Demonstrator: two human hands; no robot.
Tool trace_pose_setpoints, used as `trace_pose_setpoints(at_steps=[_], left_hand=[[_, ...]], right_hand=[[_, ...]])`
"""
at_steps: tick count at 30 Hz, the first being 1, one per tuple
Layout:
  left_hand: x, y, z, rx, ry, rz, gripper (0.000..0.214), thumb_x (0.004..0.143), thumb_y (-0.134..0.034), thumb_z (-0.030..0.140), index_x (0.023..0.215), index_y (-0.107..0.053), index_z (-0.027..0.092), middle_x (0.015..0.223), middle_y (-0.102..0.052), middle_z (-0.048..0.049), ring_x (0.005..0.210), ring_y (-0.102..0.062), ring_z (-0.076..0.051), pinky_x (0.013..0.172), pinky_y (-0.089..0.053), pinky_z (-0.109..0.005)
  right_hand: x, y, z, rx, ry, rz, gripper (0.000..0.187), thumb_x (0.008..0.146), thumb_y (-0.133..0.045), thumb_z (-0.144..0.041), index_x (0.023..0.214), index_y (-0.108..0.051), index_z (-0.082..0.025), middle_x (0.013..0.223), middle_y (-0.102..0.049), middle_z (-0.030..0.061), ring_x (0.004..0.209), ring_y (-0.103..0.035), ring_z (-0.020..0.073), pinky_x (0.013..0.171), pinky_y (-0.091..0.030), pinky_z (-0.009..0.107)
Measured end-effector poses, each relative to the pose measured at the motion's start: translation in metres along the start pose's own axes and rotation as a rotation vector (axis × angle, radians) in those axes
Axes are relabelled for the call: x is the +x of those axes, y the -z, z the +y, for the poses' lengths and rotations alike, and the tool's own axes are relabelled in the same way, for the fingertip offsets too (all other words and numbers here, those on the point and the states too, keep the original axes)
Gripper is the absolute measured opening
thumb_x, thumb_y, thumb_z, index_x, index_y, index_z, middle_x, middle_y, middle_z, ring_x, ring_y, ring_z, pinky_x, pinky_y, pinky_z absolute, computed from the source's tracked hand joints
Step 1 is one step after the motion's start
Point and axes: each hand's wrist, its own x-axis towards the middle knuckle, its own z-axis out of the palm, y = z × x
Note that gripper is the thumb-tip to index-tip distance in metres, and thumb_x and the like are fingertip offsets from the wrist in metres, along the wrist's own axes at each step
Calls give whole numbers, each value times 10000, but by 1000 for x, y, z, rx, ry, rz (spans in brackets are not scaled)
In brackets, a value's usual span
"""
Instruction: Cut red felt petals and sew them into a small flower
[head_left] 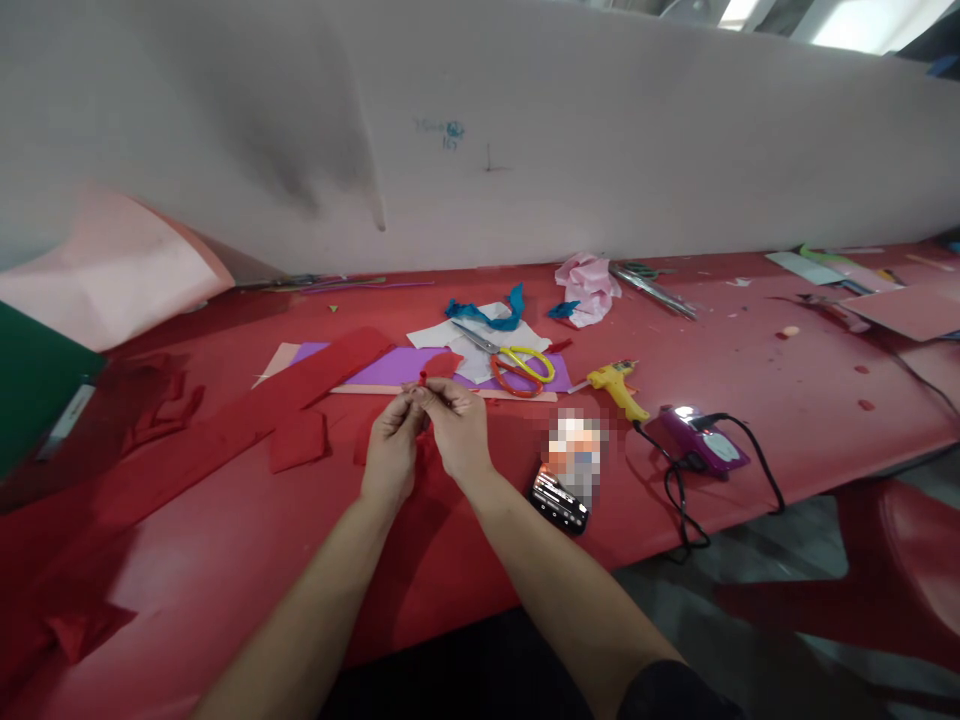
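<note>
My left hand [394, 443] and my right hand [457, 425] meet at the fingertips over the near part of the table. Pinched between them is a small piece of red crepe paper [423, 377], its rolled tip poking up above the fingers. The rest of that piece is mostly hidden by my hands. Just beyond lie scissors [517, 368] with one yellow and one red handle, resting on white scraps [431, 336] and a purple sheet [375, 368]. To the left are a long red paper strip [300, 385] and a folded red piece [298, 442].
Right of my hands are a lit phone [566, 475], a yellow glue gun [619, 388] and a purple power unit [705, 442] with black cables. Crumpled pink paper [587, 288] and blue scraps [502, 312] lie farther back. A white panel [525, 150] stands behind the table.
</note>
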Motion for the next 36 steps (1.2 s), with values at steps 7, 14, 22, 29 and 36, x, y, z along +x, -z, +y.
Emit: trace_pose_setpoints(at_steps=[7,14,22,29,36], left_hand=[[-1,-2,7,111,-41,39,195,760,-667,348,864,-700,186,766,-652,-6,702,-557,-118,661,-433,-220],[-2,-1,7,170,-26,-1,215,791,-636,357,912,-694,189,766,-645,6,650,-509,-94,613,-392,-197],[-2,-2,5,145,-35,-19,219,799,-631,353,928,-694,188,762,-640,8,629,-473,-84,594,-376,-188],[-2,-2,4,141,-31,-11,233,787,-644,355,946,-695,193,813,-661,-5,670,-521,-99,636,-408,-204],[-1,1,0,51,-32,-13,217,757,-676,357,896,-713,194,749,-648,-2,672,-552,-109,665,-453,-221]], right_hand=[[2,-2,1,97,-44,37,144,710,-696,-256,849,-681,-219,862,-727,13,833,-668,176,832,-516,325],[1,0,2,35,-40,24,94,750,-657,-272,814,-693,-213,786,-708,5,757,-659,173,778,-533,317],[2,1,3,66,-55,43,82,744,-665,-268,797,-679,-207,738,-691,-4,698,-645,158,753,-535,308],[1,0,2,36,-31,39,75,759,-650,-264,798,-683,-210,728,-697,-6,728,-655,162,777,-529,307],[-1,0,-8,-45,24,-8,72,764,-613,-235,766,-681,-212,805,-735,6,785,-671,178,779,-522,305]])
